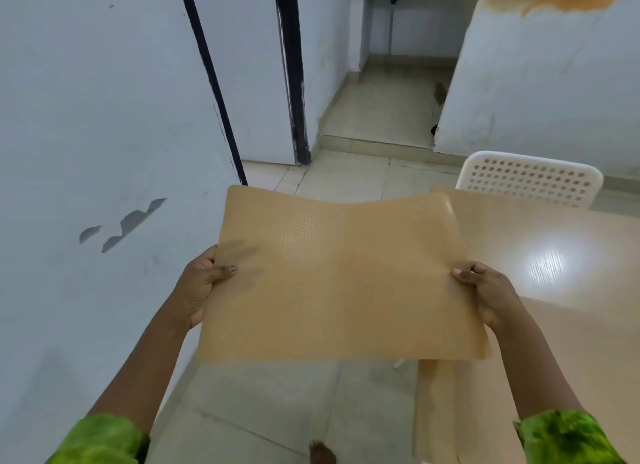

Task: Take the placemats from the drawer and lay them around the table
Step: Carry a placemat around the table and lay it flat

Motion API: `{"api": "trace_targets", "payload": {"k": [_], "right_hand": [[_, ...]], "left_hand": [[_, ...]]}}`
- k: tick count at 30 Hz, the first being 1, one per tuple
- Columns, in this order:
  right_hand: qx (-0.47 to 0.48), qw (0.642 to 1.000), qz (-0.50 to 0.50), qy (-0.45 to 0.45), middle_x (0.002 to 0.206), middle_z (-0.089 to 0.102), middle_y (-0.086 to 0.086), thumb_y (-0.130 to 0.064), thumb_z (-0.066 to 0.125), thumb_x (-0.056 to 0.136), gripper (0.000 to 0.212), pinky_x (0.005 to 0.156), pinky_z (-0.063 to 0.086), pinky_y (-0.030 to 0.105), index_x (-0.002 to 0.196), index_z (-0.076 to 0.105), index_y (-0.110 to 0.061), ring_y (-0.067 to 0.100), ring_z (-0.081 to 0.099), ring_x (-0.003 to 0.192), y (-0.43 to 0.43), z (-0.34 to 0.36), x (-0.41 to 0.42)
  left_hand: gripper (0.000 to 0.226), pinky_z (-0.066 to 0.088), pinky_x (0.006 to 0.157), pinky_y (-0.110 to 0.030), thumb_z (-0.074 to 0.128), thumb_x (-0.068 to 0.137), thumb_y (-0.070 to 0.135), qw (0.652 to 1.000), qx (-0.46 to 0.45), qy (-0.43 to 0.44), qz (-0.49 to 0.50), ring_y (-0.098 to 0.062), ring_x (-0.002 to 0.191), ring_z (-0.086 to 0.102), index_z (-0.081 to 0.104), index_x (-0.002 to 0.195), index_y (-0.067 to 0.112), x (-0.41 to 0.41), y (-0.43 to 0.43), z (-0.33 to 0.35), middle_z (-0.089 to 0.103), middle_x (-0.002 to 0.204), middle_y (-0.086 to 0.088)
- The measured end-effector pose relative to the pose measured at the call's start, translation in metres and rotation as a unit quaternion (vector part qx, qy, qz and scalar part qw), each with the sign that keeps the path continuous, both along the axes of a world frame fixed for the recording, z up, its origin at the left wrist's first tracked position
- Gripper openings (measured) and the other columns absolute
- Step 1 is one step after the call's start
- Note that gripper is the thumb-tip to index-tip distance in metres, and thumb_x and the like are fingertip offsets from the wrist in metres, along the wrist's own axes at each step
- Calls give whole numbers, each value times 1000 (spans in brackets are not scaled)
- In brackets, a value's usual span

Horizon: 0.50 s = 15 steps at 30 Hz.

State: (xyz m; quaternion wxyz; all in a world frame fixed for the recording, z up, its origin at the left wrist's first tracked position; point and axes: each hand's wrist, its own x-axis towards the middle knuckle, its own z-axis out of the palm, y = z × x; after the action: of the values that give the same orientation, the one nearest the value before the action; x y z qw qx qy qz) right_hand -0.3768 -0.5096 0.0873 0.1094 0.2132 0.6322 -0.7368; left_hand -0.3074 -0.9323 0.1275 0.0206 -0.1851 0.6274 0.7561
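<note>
A tan, finely dotted placemat (pixel 343 276) is held flat in the air between both hands, above the floor and just left of the table. My left hand (pixel 201 287) grips its left edge with the thumb on top. My right hand (pixel 485 290) grips its right edge, thumb on top, fingers underneath. The light wooden table (pixel 561 290) lies at the right. Another tan placemat (pixel 450 411) appears to lie on the table's near left part, hanging a little over the edge. The drawer is not in view.
A white perforated chair (pixel 530 179) stands at the table's far side. A white wall (pixel 86 152) runs close along the left, with a dark-framed door (pixel 294 82) beyond it. Tiled floor (pixel 277 411) lies below. A bare foot (pixel 322 453) shows at the bottom.
</note>
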Motion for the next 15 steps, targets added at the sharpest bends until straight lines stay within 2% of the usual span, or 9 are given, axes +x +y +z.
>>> {"api": "trace_targets", "payload": {"k": [5,12,15], "right_hand": [[2,999,-47,-4,77,61,7,-1,56,85,13,66,49,33,80,64,-11,21,54,66,-14,-3,-46],[31,989,-142,22,56,67,-7,-1,58,83,16,50,53,22,77,65,-14,11,59,51,-23,-5,-106],[33,983,-179,35,64,65,-1,-1,58,83,18,48,53,20,75,65,-15,8,58,46,-28,1,-137]], "left_hand": [[34,60,63,-33,51,83,-9,1000,6,-4,-29,-19,75,72,63,108,10,-79,-16,-2,75,88,-4],[32,59,62,-31,50,84,-9,994,1,-3,-106,-19,71,72,64,104,12,-208,-21,-8,75,84,-3],[32,60,62,-31,50,84,-9,990,5,5,-139,-18,70,71,64,103,12,-274,-17,-9,75,82,-1]]}}
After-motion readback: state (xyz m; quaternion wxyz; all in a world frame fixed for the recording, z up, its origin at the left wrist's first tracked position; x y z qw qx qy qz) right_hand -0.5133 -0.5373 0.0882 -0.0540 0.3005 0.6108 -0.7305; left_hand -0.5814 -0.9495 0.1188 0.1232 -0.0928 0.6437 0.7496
